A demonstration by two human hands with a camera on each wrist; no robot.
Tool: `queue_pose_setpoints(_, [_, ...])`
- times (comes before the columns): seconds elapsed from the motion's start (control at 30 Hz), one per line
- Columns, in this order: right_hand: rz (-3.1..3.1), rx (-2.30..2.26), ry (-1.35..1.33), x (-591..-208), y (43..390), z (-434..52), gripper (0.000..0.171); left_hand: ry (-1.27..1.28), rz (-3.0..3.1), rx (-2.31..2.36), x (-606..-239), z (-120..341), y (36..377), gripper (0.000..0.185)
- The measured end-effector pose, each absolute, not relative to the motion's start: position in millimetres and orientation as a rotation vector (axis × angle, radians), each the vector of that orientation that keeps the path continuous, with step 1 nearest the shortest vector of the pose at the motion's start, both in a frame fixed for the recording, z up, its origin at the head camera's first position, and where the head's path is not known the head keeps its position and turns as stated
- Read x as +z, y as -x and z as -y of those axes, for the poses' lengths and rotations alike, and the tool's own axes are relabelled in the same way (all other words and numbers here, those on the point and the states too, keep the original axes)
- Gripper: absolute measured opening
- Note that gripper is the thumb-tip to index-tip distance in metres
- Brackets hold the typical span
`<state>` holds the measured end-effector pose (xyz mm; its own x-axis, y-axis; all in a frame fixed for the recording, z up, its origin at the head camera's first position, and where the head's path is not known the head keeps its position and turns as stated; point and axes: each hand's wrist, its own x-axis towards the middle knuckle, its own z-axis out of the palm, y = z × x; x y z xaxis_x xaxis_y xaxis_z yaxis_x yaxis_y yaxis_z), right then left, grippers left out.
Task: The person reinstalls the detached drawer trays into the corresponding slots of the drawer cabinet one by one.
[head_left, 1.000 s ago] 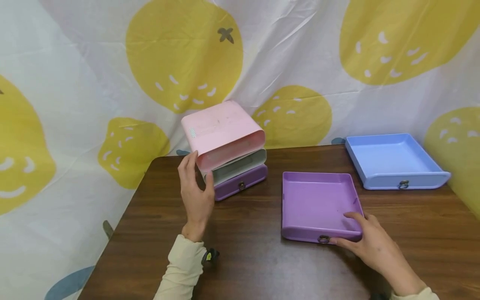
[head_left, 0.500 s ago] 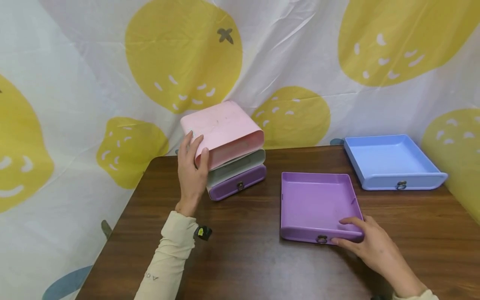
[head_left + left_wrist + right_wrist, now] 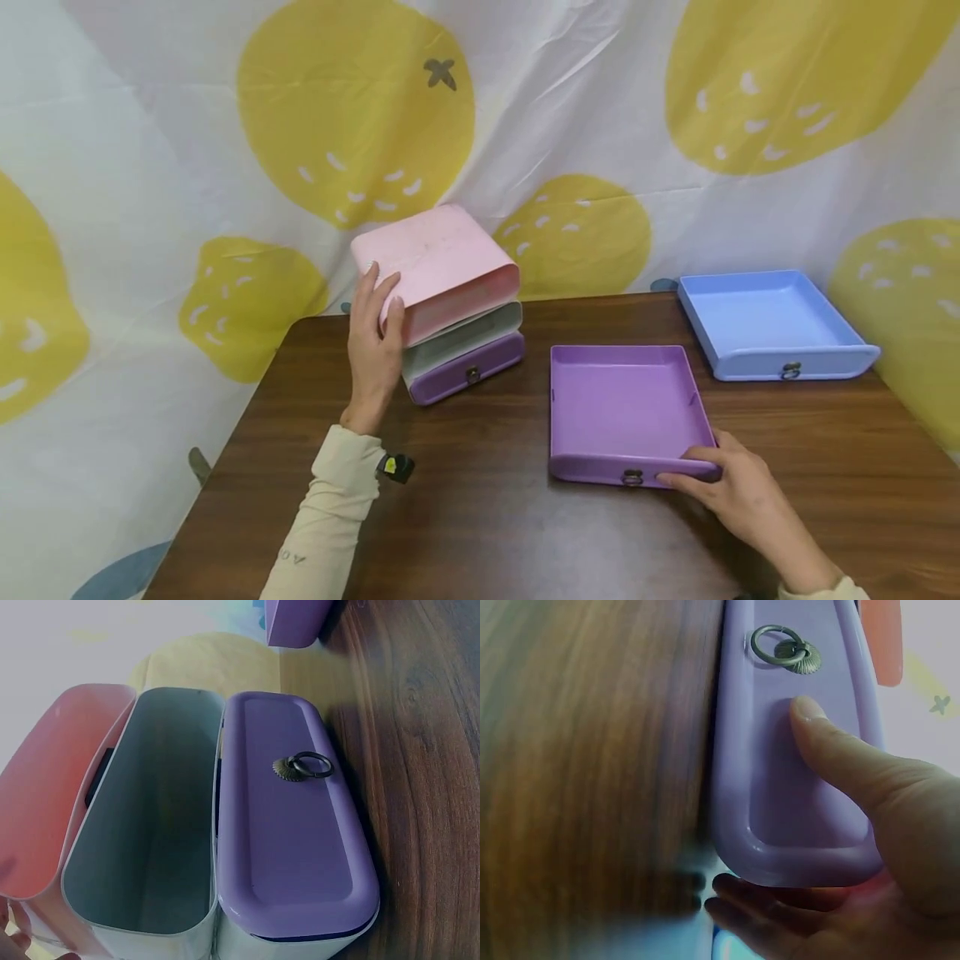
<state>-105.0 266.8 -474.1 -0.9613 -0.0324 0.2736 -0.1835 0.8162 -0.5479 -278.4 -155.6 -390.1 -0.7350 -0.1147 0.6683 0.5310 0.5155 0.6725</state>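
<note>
2 contacts: left hand (image 3: 375, 354), spread loosely, touches the topmost pink casing (image 3: 438, 254), probably steadying it; right hand (image 3: 742, 496) pinches the loose purple drawer's (image 3: 626, 408) front right corner on the desk (image 3: 465, 508), presumably for control.

The head view shows soft, even, middling light to my eye, with a pale sheen on the wooden table (image 3: 577, 533) at lower centre and a dim shadow beside the right hand (image 3: 738, 492). The left wrist view's cloth backdrop (image 3: 52, 645) bleaches nearly white at upper left. The right wrist view glares at upper right; table grain smears into blur at left.
</note>
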Motion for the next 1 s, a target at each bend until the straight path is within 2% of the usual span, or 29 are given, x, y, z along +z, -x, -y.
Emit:
queue_pose_setpoints(0.17, [2.638, 0.860, -0.183, -472.5, 107.9, -262.5, 0.025, 0.350, 2.111, -1.252, -389.6, 157.4, 277.9, 0.038])
queue_pose_setpoints(0.43, [2.572, 1.015, -0.227, -464.9, 111.9, -254.1, 0.024, 0.344, 2.094, -1.277, -390.4, 156.5, 279.6, 0.038])
queue_pose_setpoints(0.7, [2.504, 1.090, -0.288, -453.3, 115.8, -230.9, 0.032, 0.349, 2.102, -1.266, -394.3, 158.2, 278.0, 0.039])
queue_pose_setpoints(1.0, [2.491, 1.176, -0.385, -442.4, 128.2, -206.6, 0.032, 0.365, 2.087, -1.210, -396.9, 158.8, 279.6, 0.039])
